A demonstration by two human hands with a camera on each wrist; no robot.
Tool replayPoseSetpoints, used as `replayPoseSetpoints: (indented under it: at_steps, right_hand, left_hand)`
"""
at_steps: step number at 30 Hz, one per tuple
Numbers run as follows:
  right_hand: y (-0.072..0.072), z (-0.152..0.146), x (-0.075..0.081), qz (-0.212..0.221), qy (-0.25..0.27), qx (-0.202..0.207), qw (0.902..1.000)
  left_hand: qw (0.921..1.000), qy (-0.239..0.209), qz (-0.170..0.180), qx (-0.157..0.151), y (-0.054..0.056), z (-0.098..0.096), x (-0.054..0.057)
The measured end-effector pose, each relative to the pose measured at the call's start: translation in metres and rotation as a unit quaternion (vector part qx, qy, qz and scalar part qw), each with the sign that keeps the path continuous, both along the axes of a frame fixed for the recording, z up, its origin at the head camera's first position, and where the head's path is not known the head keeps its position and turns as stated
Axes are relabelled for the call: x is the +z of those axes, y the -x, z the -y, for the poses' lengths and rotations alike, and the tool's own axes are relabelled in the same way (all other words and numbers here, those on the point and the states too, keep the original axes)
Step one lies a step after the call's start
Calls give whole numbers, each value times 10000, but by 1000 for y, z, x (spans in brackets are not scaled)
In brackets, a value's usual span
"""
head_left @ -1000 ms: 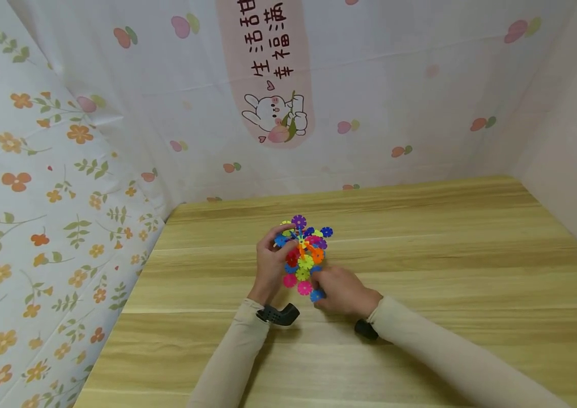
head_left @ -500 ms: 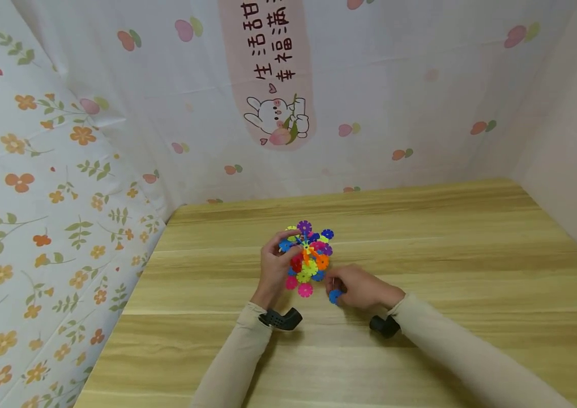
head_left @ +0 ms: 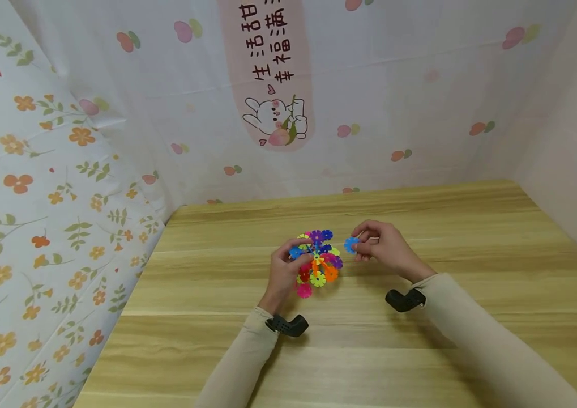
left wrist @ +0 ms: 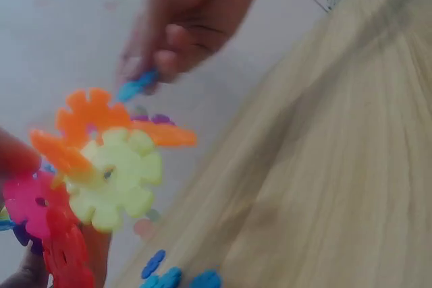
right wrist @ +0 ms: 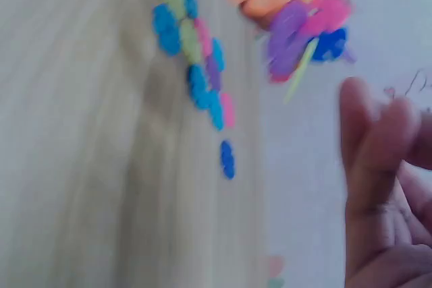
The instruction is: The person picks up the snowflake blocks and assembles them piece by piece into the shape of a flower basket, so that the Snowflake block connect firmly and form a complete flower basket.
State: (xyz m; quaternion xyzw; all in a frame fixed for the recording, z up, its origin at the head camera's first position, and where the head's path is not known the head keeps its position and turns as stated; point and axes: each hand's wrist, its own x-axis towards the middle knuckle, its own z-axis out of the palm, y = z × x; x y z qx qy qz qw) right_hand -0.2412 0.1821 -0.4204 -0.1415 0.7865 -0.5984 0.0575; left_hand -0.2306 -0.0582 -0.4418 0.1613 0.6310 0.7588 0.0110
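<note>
My left hand (head_left: 280, 272) grips a cluster of interlocking plastic snowflake discs (head_left: 317, 277) joined in many colours and held up over the table. In the left wrist view a pale yellow disc (left wrist: 125, 179) faces the camera, with orange and red discs around it. Just right of the cluster, my right hand (head_left: 389, 246) pinches one blue snowflake disc (head_left: 351, 245) between thumb and fingers, with a small gap to the cluster in the head view. That blue disc (left wrist: 137, 85) appears edge-on in the left wrist view. In the right wrist view the fingers (right wrist: 378, 160) hide it.
Several loose discs (right wrist: 196, 85) in blue, yellow, pink and purple lie on the wooden table (head_left: 421, 351), behind the cluster in the head view. A printed cloth (head_left: 370, 85) hangs along the back edge, and a floral cloth (head_left: 38, 226) at the left.
My right hand has drawn the blue disc away from the cluster's lower side, then raised it up and to the right. My left hand has shifted slightly right with the cluster.
</note>
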Motion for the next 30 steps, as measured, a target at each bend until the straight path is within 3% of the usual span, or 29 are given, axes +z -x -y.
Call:
replayPoseSetpoints:
  at_steps: [6,8,14,20,23,30]
  right_hand:
    - [2,19,7,-269,39,-41,9996]
    - [2,23,8,-355,-28,-7,9994]
    - [0,28,9,-825,-404,-9,9958]
    - [-2,32,12,-1320,-1047,-41,9857]
    - [-2,33,12,-1356,-1224,25,9832]
    - [0,33,6,-1031,-984,263,9894]
  left_hand:
    - [9998,-217,34,40,7,-8,-22]
    - [9996,-271,36,85,8,-10,-25]
    - [9992,-278,12,289,9,-14,-27]
    - [9985,-333,95,420,8,-16,-27]
    - [9982,-317,96,501,8,-17,-28]
    - [9977,-363,126,556,6,-17,-30]
